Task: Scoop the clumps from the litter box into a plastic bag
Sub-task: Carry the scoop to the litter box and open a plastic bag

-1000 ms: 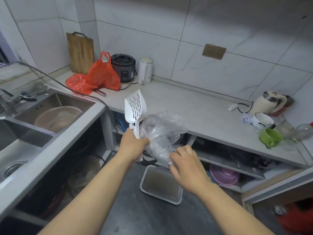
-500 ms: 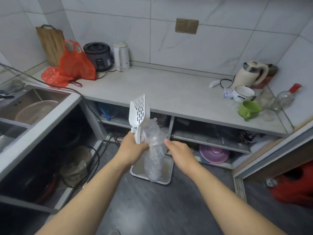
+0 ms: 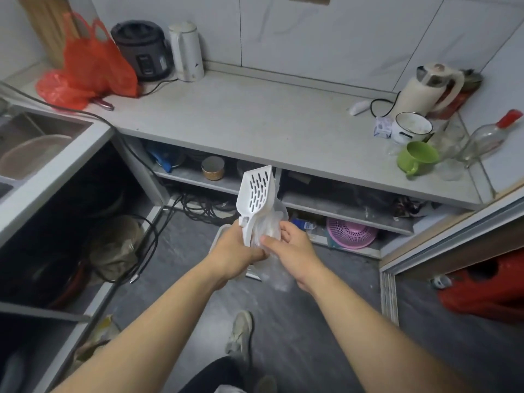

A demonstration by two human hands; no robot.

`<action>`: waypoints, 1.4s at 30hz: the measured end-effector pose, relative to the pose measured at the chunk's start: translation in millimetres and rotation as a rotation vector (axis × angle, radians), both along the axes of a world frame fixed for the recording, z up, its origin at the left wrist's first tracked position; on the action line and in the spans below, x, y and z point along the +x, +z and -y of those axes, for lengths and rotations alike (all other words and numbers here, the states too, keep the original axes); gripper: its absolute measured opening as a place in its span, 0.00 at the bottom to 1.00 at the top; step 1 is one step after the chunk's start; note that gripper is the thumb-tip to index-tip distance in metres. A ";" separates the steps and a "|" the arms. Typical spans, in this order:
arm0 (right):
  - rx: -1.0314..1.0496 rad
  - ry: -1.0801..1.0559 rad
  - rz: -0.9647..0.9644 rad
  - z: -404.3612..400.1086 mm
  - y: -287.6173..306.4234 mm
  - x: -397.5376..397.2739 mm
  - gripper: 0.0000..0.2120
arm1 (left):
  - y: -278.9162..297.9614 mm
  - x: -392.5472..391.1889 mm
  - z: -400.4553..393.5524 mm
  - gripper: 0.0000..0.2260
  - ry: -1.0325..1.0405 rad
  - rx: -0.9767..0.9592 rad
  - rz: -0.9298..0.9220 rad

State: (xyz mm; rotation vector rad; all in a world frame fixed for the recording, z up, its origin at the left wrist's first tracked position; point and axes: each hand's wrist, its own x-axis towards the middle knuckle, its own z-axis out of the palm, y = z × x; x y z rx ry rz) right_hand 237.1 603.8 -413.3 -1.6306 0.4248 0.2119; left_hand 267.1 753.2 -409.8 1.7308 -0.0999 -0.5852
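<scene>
Head view looks down at a grey floor (image 3: 297, 321) hemmed by the counter (image 3: 255, 120) ahead, the sink unit (image 3: 54, 165) to the left and a door sill (image 3: 453, 245) to the right. Left hand (image 3: 235, 245) curls round the handle of the white scoop (image 3: 255, 191), blade upright. Right hand (image 3: 289, 242) pinches the clear plastic bag (image 3: 269, 222), bunched against the scoop. Litter box (image 3: 222, 232) sits on the floor beneath the hands, mostly hidden; its contents can't be made out.
</scene>
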 end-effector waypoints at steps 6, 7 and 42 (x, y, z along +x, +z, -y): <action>-0.117 0.046 -0.092 6.3 -20.5 44.8 0.14 | -23.1 44.9 14.8 0.19 -0.061 -0.055 -0.044; -0.147 0.049 -0.111 8.6 -24.6 53.6 0.15 | -27.7 53.5 16.0 0.19 -0.070 -0.061 -0.046; -0.279 0.185 -0.444 114.7 -416.2 240.4 0.11 | -456.8 187.0 71.5 0.04 0.455 0.315 -0.745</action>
